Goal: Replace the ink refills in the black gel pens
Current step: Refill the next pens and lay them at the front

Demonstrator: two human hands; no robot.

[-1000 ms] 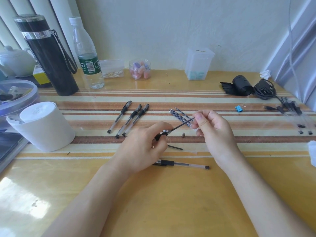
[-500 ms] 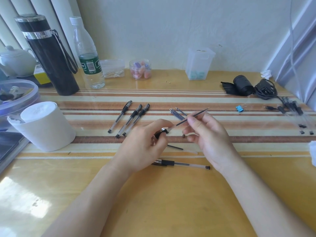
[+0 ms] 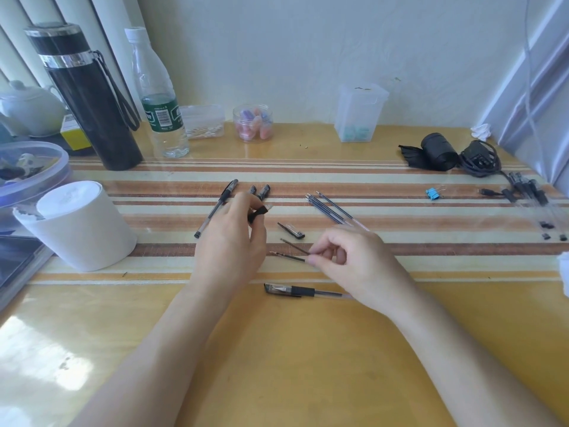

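Note:
My left hand (image 3: 229, 245) holds a clear pen barrel with a black grip (image 3: 258, 214), its open end pointing up and right. My right hand (image 3: 354, 260) pinches a thin dark refill (image 3: 294, 246) low over the table; a second thin refill (image 3: 286, 256) lies just below it. A pen cap (image 3: 291, 230) lies between the hands. Several fresh refills (image 3: 329, 208) lie in a bundle beyond my right hand. Three black gel pens (image 3: 215, 208) lie behind my left hand, partly hidden. One capped pen (image 3: 301, 291) lies near me.
A white cup (image 3: 77, 226), a black flask (image 3: 89, 97), a water bottle (image 3: 160, 97) and a lidded tub (image 3: 27, 171) stand at the left. Small jars (image 3: 252, 123) line the wall. A blue clip (image 3: 433, 193), cables and more pens (image 3: 529, 195) lie at the right.
The refill has come out of the barrel. My right hand carried it down and left to the table, while my left hand moved up and left with the barrel.

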